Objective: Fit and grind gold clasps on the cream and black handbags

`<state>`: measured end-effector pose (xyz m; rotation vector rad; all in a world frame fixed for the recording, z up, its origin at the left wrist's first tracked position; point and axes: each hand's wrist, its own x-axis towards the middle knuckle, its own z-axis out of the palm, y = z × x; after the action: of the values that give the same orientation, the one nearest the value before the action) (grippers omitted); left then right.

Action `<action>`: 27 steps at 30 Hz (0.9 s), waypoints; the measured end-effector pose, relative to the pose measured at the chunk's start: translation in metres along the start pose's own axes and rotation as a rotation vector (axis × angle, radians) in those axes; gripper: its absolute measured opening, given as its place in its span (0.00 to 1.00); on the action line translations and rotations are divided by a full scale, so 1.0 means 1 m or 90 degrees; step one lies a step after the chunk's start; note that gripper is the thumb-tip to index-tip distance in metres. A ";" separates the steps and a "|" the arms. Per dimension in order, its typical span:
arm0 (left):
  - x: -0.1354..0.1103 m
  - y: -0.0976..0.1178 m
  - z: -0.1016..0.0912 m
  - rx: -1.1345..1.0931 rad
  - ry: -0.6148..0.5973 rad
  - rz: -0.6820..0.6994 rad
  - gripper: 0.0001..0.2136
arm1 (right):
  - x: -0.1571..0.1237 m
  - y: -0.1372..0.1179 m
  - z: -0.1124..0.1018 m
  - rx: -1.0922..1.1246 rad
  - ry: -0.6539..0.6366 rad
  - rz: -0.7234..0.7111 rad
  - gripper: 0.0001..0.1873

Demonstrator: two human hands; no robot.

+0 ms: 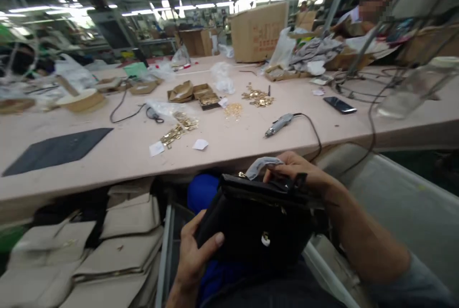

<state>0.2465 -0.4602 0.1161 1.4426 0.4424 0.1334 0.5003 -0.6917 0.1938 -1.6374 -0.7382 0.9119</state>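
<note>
A black, boxy handbag with a glossy flap (251,226) sits in front of the person, over the lap and just below the near edge of a long, pale pinkish desk (125,155). The left hand (193,250) grips the bag's left side, fingers narrowed on it, with the thumb pressed on the front face. The right hand (308,171) is at the bag's top, fingers closed at the right end of a curved handle in pale wrapping (261,164); how firmly they pinch it, I cannot tell. A small metal clasp with a white patch (265,239) shows on the bag's front. On the desk beyond lie a grey, corded handheld driver (279,125), a loose heap of gold-coloured metal pieces (179,128), a black smartphone (339,104) and, far left, a flat dark mat (59,151). Beige flap bags (118,253) lie stacked below the desk, left of the left hand.
</note>
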 end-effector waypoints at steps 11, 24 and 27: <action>-0.080 -0.074 0.015 0.000 0.277 -0.231 0.28 | 0.044 0.056 0.081 -0.323 -0.018 -0.045 0.25; -0.003 0.028 0.051 0.000 0.145 -0.136 0.25 | 0.043 0.100 0.079 -0.308 0.069 -0.151 0.24; 0.014 0.021 0.068 -0.112 0.134 -0.177 0.24 | 0.043 0.103 0.078 -0.308 0.089 -0.158 0.22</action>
<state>0.2878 -0.5153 0.1383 1.1869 0.7801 0.0984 0.4575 -0.6419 0.0747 -1.9480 -1.0951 0.4526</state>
